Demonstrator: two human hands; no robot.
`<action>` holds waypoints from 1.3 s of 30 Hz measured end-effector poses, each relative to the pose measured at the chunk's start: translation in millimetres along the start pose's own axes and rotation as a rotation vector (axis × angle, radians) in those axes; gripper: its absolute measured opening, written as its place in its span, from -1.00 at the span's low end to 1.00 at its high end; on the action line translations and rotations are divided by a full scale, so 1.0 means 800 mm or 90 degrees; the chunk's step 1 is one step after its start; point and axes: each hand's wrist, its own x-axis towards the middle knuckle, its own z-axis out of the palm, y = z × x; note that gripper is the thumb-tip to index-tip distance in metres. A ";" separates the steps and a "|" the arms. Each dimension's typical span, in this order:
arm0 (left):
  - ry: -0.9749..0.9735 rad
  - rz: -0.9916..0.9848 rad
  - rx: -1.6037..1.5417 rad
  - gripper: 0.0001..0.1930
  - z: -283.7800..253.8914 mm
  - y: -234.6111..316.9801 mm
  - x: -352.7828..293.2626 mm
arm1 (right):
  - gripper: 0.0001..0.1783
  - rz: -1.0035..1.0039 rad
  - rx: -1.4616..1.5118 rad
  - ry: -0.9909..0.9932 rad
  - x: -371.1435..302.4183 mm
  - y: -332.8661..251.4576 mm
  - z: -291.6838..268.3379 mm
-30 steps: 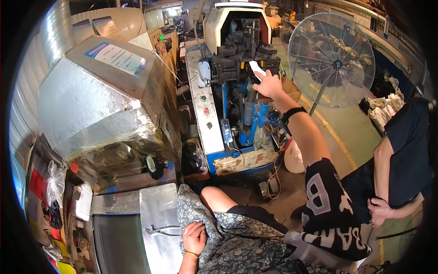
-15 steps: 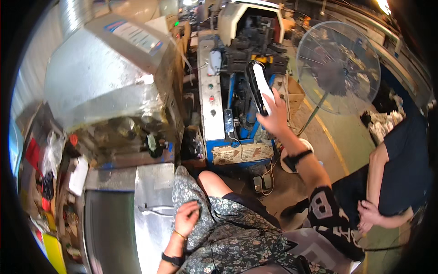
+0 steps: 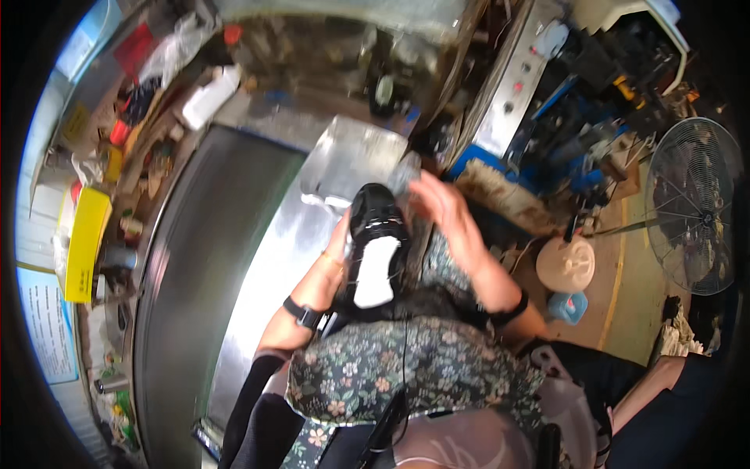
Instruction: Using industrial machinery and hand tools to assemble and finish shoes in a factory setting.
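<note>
Head view: black shoe [image 3: 377,248] between the hands [image 3: 455,225], against the left one.

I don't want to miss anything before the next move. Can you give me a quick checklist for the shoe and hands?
1. Shoe's white bottom piece facing the camera: ok.
2. Left hand against the shoe's left side: ok.
3. Left hand's grip firm: cannot tell; its fingers are mostly hidden.
4. Right hand closed on the shoe: not ok; it is open, to the shoe's right.
5. Standing fan well away from the hands: ok; it is off to the far right.
</note>
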 end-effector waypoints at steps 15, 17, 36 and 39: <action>0.381 0.102 0.616 -0.74 0.016 -0.042 0.030 | -0.53 0.139 0.245 0.045 0.041 0.009 0.038; 0.410 0.100 0.591 -0.71 0.010 -0.038 0.031 | -0.52 0.139 0.195 0.058 0.042 0.003 0.034; 0.573 0.715 1.197 -0.84 0.087 -0.050 -0.122 | -0.39 0.324 0.564 0.180 0.048 0.006 -0.024; 0.614 0.754 1.173 -0.84 0.108 -0.051 -0.125 | -0.51 0.196 0.382 0.185 0.174 0.087 -0.016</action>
